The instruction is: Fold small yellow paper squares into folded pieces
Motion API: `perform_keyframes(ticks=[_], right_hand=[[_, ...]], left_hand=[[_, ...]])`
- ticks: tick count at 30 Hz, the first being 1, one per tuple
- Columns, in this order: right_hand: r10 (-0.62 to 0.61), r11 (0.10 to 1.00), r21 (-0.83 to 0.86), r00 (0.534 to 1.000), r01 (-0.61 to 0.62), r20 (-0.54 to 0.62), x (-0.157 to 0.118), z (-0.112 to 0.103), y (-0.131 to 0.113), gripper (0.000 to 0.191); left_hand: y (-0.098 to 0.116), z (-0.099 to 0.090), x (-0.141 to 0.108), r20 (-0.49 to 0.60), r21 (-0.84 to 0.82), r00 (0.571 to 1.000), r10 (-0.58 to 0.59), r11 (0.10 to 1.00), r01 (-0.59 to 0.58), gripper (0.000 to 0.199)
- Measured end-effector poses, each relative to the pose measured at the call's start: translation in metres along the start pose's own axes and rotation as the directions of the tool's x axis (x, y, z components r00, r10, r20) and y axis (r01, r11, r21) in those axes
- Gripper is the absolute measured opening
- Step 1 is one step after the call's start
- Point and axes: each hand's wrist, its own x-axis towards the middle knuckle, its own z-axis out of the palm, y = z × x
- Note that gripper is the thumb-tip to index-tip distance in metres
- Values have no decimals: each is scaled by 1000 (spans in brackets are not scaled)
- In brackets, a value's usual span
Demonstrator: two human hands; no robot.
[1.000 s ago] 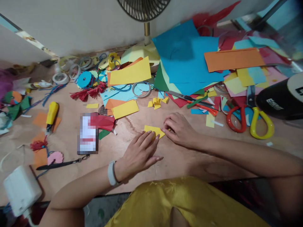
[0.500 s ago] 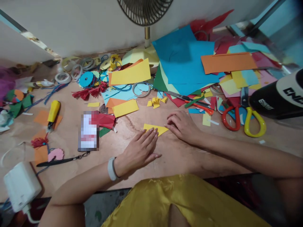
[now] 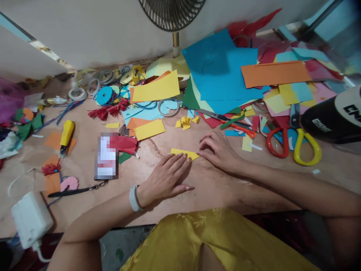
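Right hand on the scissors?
No, the right hand has its fingertips at one end of the small yellow paper, while the scissors lie apart from it.

1. The left hand [image 3: 165,176] covers part of the yellow paper [image 3: 193,155] — its full outline cannot be told.
2. Whether the right hand [image 3: 218,152] pinches or merely touches the paper's corner is too small to tell.
3. The top edge cuts off the fan [image 3: 173,15].
4. The phone [image 3: 106,160] is blurred into blocks.
5. The right edge crops the black container [image 3: 324,122] — its lettering too.
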Motion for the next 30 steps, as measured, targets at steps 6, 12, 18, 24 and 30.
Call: perform_keyframes(ticks=[6,12,18,24,30], right_hand=[[-5,1000,6,1000,5,-6,0,-1,0,12],[-14,1000,17,1000,14,-13,0,0,1,11],[-17,1000,16,1000,17,1,1,-1,1,12],[-111,993,-44,994,111,-16,-2,3,-4,13],[-238,970,80,968,231,85,-19,1,-27,12]], left_hand=[[-1,-9,17,45,11,999,5,1000,-5,89],[-1,-14,19,65,-3,998,13,1000,-13,86],[2,-22,-6,90,23,996,6,1000,-9,77],[-6,-21,-22,60,29,998,21,999,-23,75],[-11,-23,-18,-4,94,1000,-14,995,15,57]])
